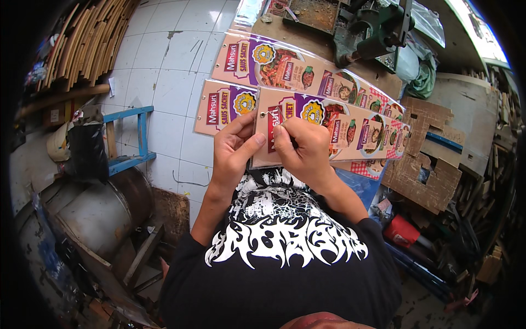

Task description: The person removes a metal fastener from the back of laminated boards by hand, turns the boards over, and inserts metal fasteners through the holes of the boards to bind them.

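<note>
Black shirt (285, 290), printed panel (353, 131) in left fingers (252, 146), under right fingers (284, 146)

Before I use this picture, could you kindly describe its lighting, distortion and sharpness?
In the head view, black corners frame the scene and the front printed card's long edges look bowed; in the head view, the upper right is washed out; in the head view, the left hand and right hand look fairly sharp.

Blue frame (143, 134), white floor tiles (169, 127)

Strips (350, 134) centre (overlapping) | machine (361, 34) behind them | board (438, 189) right | drum (101, 219) left
</note>
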The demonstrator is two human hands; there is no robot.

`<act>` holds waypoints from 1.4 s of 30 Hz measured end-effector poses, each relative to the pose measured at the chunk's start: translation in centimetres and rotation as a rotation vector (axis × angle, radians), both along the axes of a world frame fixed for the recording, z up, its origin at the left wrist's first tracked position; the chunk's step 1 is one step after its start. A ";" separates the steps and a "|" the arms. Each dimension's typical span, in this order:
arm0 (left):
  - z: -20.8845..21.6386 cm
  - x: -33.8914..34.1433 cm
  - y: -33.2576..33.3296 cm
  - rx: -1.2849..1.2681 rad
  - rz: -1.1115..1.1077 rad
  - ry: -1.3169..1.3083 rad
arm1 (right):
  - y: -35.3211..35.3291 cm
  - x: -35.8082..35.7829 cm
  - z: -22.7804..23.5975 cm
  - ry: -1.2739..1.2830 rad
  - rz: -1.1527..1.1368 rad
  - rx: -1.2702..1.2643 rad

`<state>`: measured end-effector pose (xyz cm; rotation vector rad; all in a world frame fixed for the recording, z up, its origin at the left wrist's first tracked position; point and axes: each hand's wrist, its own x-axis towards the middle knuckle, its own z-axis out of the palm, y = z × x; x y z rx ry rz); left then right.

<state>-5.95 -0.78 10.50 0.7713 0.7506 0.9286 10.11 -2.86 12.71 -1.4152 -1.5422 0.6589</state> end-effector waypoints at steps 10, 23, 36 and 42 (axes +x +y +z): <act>-2.6 0.2 0.1 0.102 0.129 0.394 | -0.2 -0.1 -1.3 0.119 0.150 -0.117; -2.9 0.0 0.2 -0.163 0.284 0.016 | -0.5 0.1 -1.4 0.184 0.074 -0.110; -2.9 -0.4 0.4 -0.208 0.145 -0.143 | -0.6 0.5 -1.1 0.098 0.025 -0.090; -0.8 -0.3 -0.1 -0.066 -0.085 -0.085 | -0.8 0.5 -1.8 0.143 -0.025 -0.084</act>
